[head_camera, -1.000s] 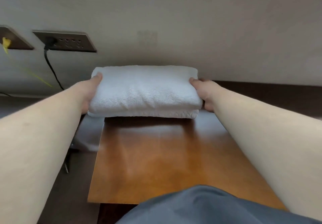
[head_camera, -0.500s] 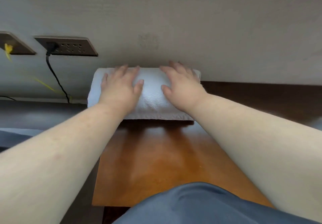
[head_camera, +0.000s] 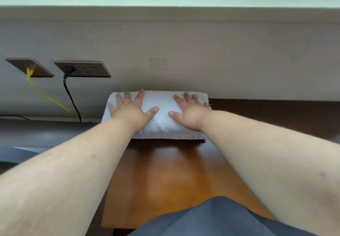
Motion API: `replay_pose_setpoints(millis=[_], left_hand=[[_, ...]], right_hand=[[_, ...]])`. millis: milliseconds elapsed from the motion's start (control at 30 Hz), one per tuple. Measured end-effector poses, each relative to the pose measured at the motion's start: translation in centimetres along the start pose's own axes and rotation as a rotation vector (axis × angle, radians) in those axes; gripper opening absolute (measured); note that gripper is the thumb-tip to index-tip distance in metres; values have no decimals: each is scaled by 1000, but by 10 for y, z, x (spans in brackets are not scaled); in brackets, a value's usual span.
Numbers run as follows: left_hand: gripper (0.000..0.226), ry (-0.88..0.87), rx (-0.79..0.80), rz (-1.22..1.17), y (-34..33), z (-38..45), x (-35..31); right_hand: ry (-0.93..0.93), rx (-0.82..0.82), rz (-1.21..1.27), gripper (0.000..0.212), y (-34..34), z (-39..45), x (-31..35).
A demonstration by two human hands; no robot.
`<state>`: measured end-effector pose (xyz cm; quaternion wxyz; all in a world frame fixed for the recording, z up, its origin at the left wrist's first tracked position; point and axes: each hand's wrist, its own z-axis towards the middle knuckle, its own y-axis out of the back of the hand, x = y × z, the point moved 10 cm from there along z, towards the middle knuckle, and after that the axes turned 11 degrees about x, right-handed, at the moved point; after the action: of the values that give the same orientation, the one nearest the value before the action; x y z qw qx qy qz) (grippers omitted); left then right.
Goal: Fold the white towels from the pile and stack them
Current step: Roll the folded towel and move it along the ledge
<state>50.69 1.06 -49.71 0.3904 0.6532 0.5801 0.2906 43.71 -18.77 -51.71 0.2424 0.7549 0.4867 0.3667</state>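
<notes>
Both hands [head_camera: 160,111] press the folded towel [head_camera: 159,125], lengthwise along the wall [head_camera: 184,52].

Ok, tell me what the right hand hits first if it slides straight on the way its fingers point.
Probably the wall panel. The right hand lies flat on the folded towel, fingers aimed at the panel just behind the towel's far edge; the exact gap is unclear.

Both hands [head_camera: 158,112] flat (fingers spread) on folded towel [head_camera: 160,123], wooden table [head_camera: 165,177].
</notes>
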Motion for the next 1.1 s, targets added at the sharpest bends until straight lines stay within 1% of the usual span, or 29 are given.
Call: replay_pose_setpoints(millis=[100, 167, 333, 433, 500, 600, 667, 733, 800, 833, 867, 933, 967, 1000, 1033, 1067, 1100], left_hand=[[90, -91, -141, 14, 22, -25, -19], [87, -167, -199, 11, 35, -44, -38], [73, -356, -200, -44, 72, -88, -90], [66, -490, -179, -83, 96, -116, -128], [63, -545, -183, -70, 112, -135, -154], [61, -618, -217, -65, 139, -166, -189], [60, -674, -251, -50, 152, -194, -224], [59, -709, -246, -92, 160, -219, -259], [59, -713, -288, -91, 167, -235, -270], [61, -754, -350, -86, 169, -243, -286], [63, -847, -420, -123, 170, -255, -322], [65, -934, -461, -185, 152, -271, -423], [63, -981, -425, -176, 141, -279, -455], [62, -976, -376, -181, 135, -292, -470], [61, -958, -402, -171, 134, -316, -483], [59, -949, -462, -186, 134, -345, -493], [58, -977, -497, -206, 129, -372, -507]], right_hand=[[38, -100, 35, 79, 25, -25, 7], [60, -172, 35, 78, 39, -46, 10], [53, -297, 116, 76, 75, -102, 4], [41, -386, 188, 75, 99, -141, -13], [19, -432, 237, 74, 116, -169, -35], [-1, -509, 222, 72, 143, -216, -65], [-37, -556, 240, 70, 161, -250, -94], [-70, -595, 268, 68, 176, -288, -125], [-115, -610, 208, 66, 187, -327, -137], [-119, -623, 169, 67, 188, -345, -139], [-126, -642, 141, 68, 190, -366, -157], [-161, -613, 134, 71, 183, -406, -206], [-152, -615, 88, 72, 184, -418, -224], [-158, -623, 71, 71, 191, -437, -242], [-188, -635, 31, 70, 192, -458, -262], [-209, -655, 3, 69, 191, -484, -283], [-233, -677, 5, 67, 189, -511, -311]])
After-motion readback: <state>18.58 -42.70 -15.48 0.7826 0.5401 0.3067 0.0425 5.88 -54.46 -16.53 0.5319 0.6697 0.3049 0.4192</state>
